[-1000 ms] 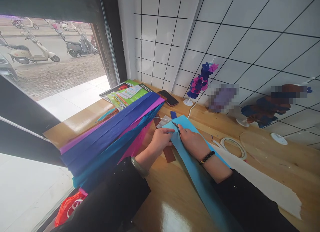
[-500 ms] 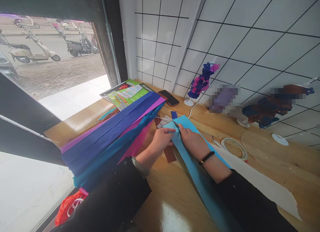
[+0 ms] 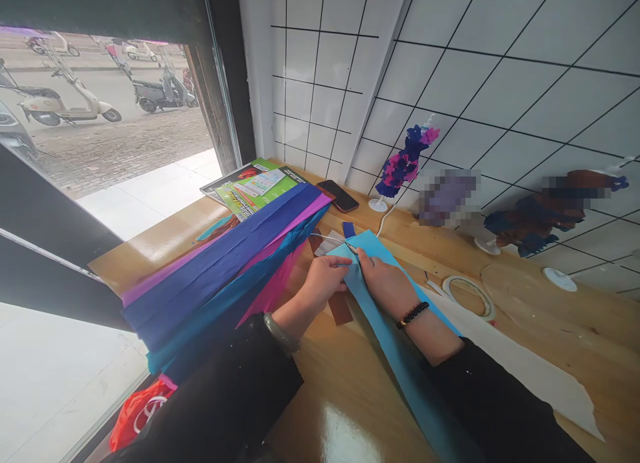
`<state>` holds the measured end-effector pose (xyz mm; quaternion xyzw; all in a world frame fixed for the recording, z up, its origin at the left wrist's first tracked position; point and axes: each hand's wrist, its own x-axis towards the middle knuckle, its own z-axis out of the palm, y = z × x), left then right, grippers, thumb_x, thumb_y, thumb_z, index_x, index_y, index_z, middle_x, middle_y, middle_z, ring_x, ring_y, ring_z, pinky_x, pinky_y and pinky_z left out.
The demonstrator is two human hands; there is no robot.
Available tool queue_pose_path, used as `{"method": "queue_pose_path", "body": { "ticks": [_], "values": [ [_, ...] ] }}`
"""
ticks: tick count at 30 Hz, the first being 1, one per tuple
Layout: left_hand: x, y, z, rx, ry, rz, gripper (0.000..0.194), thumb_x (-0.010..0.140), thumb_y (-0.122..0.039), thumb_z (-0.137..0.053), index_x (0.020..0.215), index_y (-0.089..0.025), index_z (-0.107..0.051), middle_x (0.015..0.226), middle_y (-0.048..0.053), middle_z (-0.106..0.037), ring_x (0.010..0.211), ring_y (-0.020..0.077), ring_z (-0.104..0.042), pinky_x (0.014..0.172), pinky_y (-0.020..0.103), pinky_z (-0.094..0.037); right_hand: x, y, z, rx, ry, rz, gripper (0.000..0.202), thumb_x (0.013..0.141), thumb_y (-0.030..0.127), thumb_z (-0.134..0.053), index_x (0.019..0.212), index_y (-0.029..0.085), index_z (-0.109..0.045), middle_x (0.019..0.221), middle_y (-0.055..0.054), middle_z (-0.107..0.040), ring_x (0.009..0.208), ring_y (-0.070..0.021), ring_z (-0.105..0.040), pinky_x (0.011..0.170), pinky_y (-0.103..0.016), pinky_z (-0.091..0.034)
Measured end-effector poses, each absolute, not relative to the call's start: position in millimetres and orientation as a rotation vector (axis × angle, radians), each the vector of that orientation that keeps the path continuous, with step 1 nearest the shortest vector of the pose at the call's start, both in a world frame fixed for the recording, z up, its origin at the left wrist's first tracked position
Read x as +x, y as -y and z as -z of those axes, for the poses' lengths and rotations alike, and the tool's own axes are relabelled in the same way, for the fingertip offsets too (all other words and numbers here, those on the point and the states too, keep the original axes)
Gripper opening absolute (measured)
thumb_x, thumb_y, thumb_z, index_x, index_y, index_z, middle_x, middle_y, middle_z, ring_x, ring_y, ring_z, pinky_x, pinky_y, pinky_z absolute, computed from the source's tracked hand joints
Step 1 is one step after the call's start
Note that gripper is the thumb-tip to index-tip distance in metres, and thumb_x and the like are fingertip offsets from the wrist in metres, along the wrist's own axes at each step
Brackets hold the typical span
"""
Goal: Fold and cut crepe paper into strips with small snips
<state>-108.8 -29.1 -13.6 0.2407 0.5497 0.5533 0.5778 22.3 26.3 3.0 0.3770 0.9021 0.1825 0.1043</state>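
Note:
A long light-blue paper sheet (image 3: pixel 385 323) runs from between my hands down toward the lower right. My left hand (image 3: pixel 325 276) pinches its edge near the far end, fingers closed. My right hand (image 3: pixel 387 283) is wrapped round a small metal-tipped tool (image 3: pixel 351 247), apparently scissors, whose tip points at the paper just beyond my left fingertips; its handles are hidden in the hand. Brown paper strips (image 3: pixel 341 308) and a small dark-blue piece (image 3: pixel 349 230) lie beside and beyond the hands.
Purple, pink and teal crepe sheets (image 3: pixel 220 270) lie on the left over green printed booklets (image 3: pixel 260 186). A phone (image 3: pixel 338 196) rests behind. Tape rolls (image 3: pixel 470 296), white paper (image 3: pixel 530 356) and paper-flower stands (image 3: pixel 403 163) are to the right. A red bag (image 3: pixel 135 410) sits lower left.
The tool's tip and my right fingers have shifted very slightly; both hands otherwise stay in place on the light-blue paper.

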Motion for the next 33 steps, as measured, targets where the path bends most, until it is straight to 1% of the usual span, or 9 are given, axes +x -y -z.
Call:
{"method": "queue_pose_path", "body": {
  "ticks": [7, 13, 21, 24, 27, 31, 33],
  "values": [
    [-108.2, 29.1, 14.1, 0.560, -1.279, -1.297, 0.017, 0.069, -0.011, -0.064, 0.086, -0.012, -0.064, 0.063, 0.002, -0.059, 0.054, 0.0102, -0.057, 0.053, 0.023, -0.049, 21.6, -25.9, -5.2, 1.105, -2.653, -0.527, 0.050, 0.087, 0.013, -0.036, 0.136, 0.009, -0.027, 0.093, -0.012, -0.060, 0.072, -0.0158, -0.063, 0.055, -0.024, -0.045],
    [-107.7, 29.3, 13.6, 0.554, -1.280, -1.294, 0.017, 0.069, -0.009, -0.062, 0.085, -0.012, -0.064, 0.057, 0.000, -0.055, 0.051, 0.0094, -0.055, 0.053, 0.023, -0.049, 21.6, -25.4, -7.8, 1.111, -2.653, -0.515, 0.049, 0.088, 0.014, -0.037, 0.136, 0.010, -0.028, 0.094, -0.012, -0.061, 0.073, -0.0158, -0.063, 0.056, -0.024, -0.044],
    [-107.9, 29.1, 15.7, 0.572, -1.292, -1.290, 0.019, 0.068, -0.010, -0.062, 0.086, -0.011, -0.064, 0.062, 0.002, -0.058, 0.055, 0.0102, -0.056, 0.054, 0.024, -0.050, 22.3, -25.6, -6.4, 1.139, -2.700, -0.466, 0.046, 0.088, 0.014, -0.035, 0.134, 0.011, -0.033, 0.093, -0.012, -0.063, 0.073, -0.0176, -0.063, 0.058, -0.026, -0.044],
    [-108.8, 28.5, 19.0, 0.594, -1.280, -1.304, 0.019, 0.067, -0.011, -0.063, 0.086, -0.012, -0.064, 0.064, 0.002, -0.058, 0.056, 0.0105, -0.057, 0.054, 0.024, -0.051, 24.1, -26.5, -8.4, 1.195, -2.739, -0.426, 0.042, 0.092, 0.023, -0.030, 0.133, 0.011, -0.035, 0.099, -0.013, -0.063, 0.077, -0.0185, -0.063, 0.061, -0.028, -0.045],
    [-110.3, 28.1, 19.0, 0.604, -1.276, -1.319, 0.020, 0.066, -0.013, -0.065, 0.086, -0.012, -0.064, 0.067, 0.002, -0.058, 0.057, 0.0106, -0.058, 0.054, 0.023, -0.050, 38.0, -27.3, -15.9, 1.287, -2.787, -0.359, 0.045, 0.094, 0.033, -0.026, 0.132, 0.010, -0.035, 0.106, -0.014, -0.063, 0.086, -0.0181, -0.062, 0.067, -0.027, -0.046],
    [-113.5, 28.3, 16.3, 0.595, -1.325, -1.363, 0.025, 0.064, -0.014, -0.069, 0.088, -0.012, -0.064, 0.065, 0.001, -0.056, 0.057, 0.0105, -0.057, 0.054, 0.023, -0.050, 87.9, -23.7, -29.5, 1.522, -2.908, -0.018, 0.050, 0.092, 0.040, -0.028, 0.130, 0.011, -0.039, 0.108, -0.012, -0.064, 0.091, -0.0209, -0.062, 0.069, -0.028, -0.047],
    [-115.4, 28.5, 15.7, 0.614, -1.354, -1.408, 0.030, 0.062, -0.015, -0.070, 0.090, -0.013, -0.064, 0.062, -0.001, -0.053, 0.057, 0.0108, -0.057, 0.054, 0.024, -0.050, 125.4, -18.3, -33.3, 1.665, -2.860, 0.095, 0.054, 0.090, 0.045, -0.029, 0.132, 0.013, -0.039, 0.102, -0.012, -0.066, 0.086, -0.0232, -0.063, 0.064, -0.030, -0.047]
  ]
}}
